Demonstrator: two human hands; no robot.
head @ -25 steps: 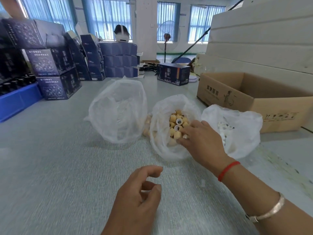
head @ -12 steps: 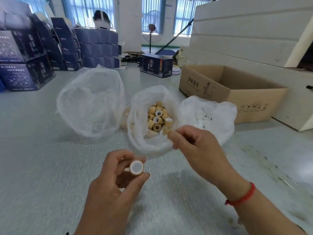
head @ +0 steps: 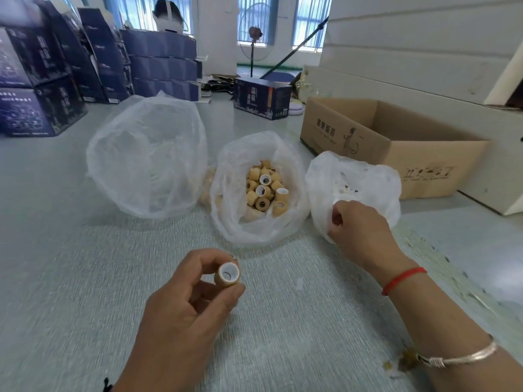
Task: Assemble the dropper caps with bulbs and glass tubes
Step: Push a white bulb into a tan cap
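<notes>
Dark blue carton (head: 261, 99) at far centre: "温泉" legible. Print on the cardboard box (head: 396, 148) and stacked cartons is unreadable.

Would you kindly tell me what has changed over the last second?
The right hand left the middle bag of caps and moved right to the white bag, fingers curled at its opening. The left hand, empty before, now pinches a tan cap. The three bags and the cardboard box stayed put.

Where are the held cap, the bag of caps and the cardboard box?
cap (head: 227, 274): head view, on its white inner opening.
bag of caps (head: 226, 193): head view, on its left plastic wall.
cardboard box (head: 334, 131): head view, on its printed front wall.
</notes>
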